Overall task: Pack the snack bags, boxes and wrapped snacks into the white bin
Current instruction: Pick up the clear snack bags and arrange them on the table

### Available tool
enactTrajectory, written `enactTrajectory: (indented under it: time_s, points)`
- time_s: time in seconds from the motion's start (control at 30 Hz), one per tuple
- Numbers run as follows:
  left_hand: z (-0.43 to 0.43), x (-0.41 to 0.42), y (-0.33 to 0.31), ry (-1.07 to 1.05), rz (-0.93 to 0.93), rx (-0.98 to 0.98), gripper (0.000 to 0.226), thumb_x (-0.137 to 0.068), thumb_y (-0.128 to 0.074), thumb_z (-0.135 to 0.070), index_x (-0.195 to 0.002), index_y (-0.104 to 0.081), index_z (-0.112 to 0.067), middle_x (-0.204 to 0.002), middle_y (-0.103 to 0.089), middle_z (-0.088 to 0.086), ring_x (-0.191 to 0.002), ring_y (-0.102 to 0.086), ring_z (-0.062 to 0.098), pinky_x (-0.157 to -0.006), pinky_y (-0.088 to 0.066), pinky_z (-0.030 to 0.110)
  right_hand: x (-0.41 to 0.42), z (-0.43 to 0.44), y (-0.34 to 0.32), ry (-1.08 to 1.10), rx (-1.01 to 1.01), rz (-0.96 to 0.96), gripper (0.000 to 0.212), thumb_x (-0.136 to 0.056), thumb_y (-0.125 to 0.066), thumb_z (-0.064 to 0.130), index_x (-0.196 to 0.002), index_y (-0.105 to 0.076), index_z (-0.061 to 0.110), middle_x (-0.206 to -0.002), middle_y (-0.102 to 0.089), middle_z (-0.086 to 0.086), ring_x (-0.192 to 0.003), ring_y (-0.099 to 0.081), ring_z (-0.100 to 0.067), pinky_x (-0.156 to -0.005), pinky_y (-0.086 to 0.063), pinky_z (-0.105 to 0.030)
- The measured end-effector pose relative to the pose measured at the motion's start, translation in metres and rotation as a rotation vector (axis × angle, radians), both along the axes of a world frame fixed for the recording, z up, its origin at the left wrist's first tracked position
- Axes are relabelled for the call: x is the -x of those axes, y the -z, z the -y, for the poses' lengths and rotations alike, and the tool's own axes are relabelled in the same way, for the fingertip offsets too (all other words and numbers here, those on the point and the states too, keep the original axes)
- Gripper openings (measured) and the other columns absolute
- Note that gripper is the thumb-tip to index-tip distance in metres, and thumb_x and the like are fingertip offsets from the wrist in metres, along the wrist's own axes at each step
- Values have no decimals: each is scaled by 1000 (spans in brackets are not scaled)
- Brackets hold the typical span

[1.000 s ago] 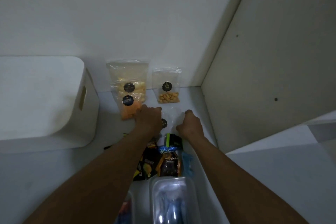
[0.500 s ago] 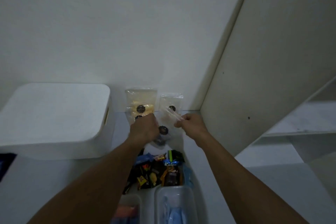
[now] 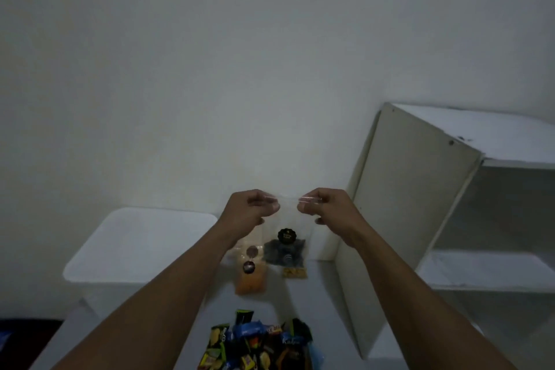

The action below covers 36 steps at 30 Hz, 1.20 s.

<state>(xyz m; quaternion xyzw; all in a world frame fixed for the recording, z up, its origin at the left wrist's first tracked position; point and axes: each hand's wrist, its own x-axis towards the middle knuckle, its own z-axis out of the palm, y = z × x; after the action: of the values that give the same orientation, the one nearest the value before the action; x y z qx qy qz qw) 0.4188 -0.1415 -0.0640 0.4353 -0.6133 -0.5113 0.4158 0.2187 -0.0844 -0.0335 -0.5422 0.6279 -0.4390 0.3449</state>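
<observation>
A clear snack bag [image 3: 285, 245] with dark contents and a round black sticker hangs in the air above the shelf. My left hand [image 3: 247, 212] pinches its top left corner and my right hand [image 3: 329, 210] pinches its top right corner. Behind and below it lie an orange snack bag [image 3: 250, 281] and part of a small bag of yellow snacks [image 3: 295, 273]. The white bin [image 3: 141, 245] stands to the left with a lid on it. A heap of wrapped snacks [image 3: 259, 345] lies at the bottom middle.
A white shelving unit [image 3: 420, 198] stands on the right, its side panel close to the hanging bag. The white wall [image 3: 210, 69] runs behind everything. The white shelf surface [image 3: 315, 309] carries the bags.
Both hands have lifted the clear bag with dark contents up off the surface and now hold it by its top corners. The camera has tilted upward.
</observation>
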Motion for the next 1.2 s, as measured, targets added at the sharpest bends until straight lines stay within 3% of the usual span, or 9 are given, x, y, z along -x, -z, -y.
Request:
enactTrajectory:
  time_s: [0.1,0.27,0.43,0.6,0.77,0.87,0.97,1.1,1.2]
  points:
    - [-6,-6,-27,21,-59,18,15,-81,-77,-18,-93,-74,-11,-94,-74,5,-87,-67,17,-78,-54,34,-6,-8,-31,-27,78,-15,11,-83,-74,18,-92,-74,13,-94,-74,-8,-81,-62,-11,-69,-49,-27]
    - [-18,-9,-66,59,-85,75,15,-83,-75,-23,-96,-75,-15,-91,-72,3,-79,-64,13,-73,-51,29,-18,-17,-66,-20,171,-64,7,-80,-75,15,-85,-76,9,-86,-74,-7,-77,-63,-11,-68,-48,-28]
    - [-23,-9,-87,-20,-103,129,10,-82,-76,-18,-89,-76,-11,-98,-74,3,-94,-66,16,-74,-51,28,-24,-22,-85,-49,189,-93,6,-81,-74,17,-84,-76,12,-81,-74,-3,-74,-62,-11,-66,-49,-27]
    - [-27,-12,-99,0,-101,194,12,-81,-77,-19,-90,-77,-12,-94,-76,3,-93,-69,16,-81,-58,33,-28,-28,-92,-47,238,-126,9,-83,-73,18,-85,-75,10,-87,-73,-15,-71,-60,-11,-64,-48,-27]
    - [-28,-14,-106,66,-192,152,13,-90,-68,-19,-93,-76,-8,-92,-76,9,-90,-72,20,-82,-58,31,-27,-28,-95,22,298,-56,9,-79,-78,14,-85,-76,8,-78,-73,-2,-66,-62,-4,-64,-50,-23]
    - [-21,-13,-105,-76,-194,256,11,-88,-70,-15,-83,-77,-9,-82,-76,9,-84,-73,19,-83,-58,30,-29,-26,-92,21,287,59,14,-79,-79,12,-91,-73,8,-84,-75,-6,-73,-67,-10,-67,-56,-28]
    - [-21,-14,-106,-67,-153,299,12,-88,-71,-20,-86,-77,-9,-81,-76,7,-80,-72,15,-82,-58,31,-26,-25,-89,6,256,120,8,-84,-73,8,-91,-70,3,-89,-76,-10,-79,-69,-14,-72,-58,-30]
    - [-23,-19,-111,76,-174,184,18,-87,-71,-25,-97,-75,-10,-90,-76,7,-84,-70,15,-84,-57,36,-23,-26,-93,59,328,55,5,-84,-72,3,-80,-72,5,-79,-75,-9,-70,-66,-16,-68,-56,-25]
    - [-19,-20,-110,115,-140,139,12,-85,-74,-20,-90,-75,-10,-88,-73,6,-85,-67,16,-83,-58,35,-25,-27,-96,45,345,20,3,-83,-74,4,-84,-73,2,-79,-75,-12,-69,-68,-16,-68,-57,-23]
